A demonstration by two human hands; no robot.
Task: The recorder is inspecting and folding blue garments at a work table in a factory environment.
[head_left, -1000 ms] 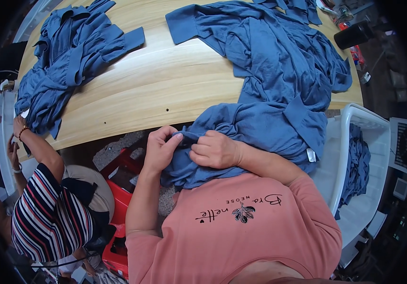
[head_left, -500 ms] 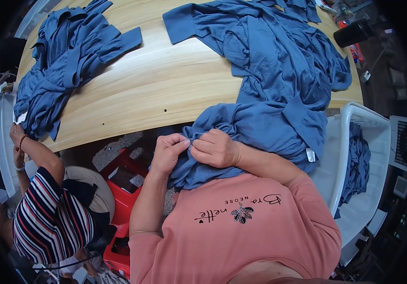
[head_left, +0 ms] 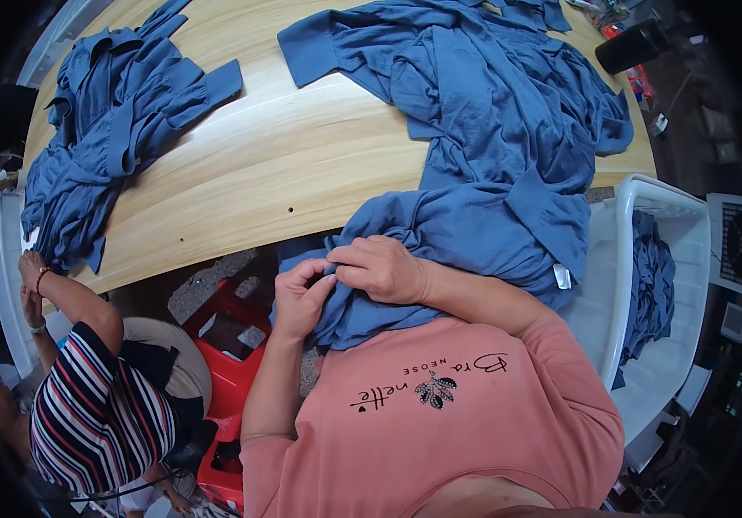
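Note:
A blue knit garment point(head_left: 466, 224) with a wide ribbed band lies bunched against my front and over the near edge of the table. My left hand point(head_left: 300, 298) pinches a small fold of it between thumb and fingers. Close beside it, almost touching, my right hand point(head_left: 380, 270) is closed on the same fold with its fingers curled. The exact spot between the fingertips is hidden. A small white label point(head_left: 562, 276) shows at the garment's right side.
More blue garments point(head_left: 501, 95) are heaped on the wooden table point(head_left: 302, 147), with another pile point(head_left: 120, 121) at left. A white plastic tub point(head_left: 626, 285) holding blue cloth stands right. A red stool point(head_left: 233, 363) and a co-worker in a striped top point(head_left: 99, 414) are at left.
Both hands have shifted slightly left along the fold, and the left fingers have changed their pinch. The whole view has also moved a little.

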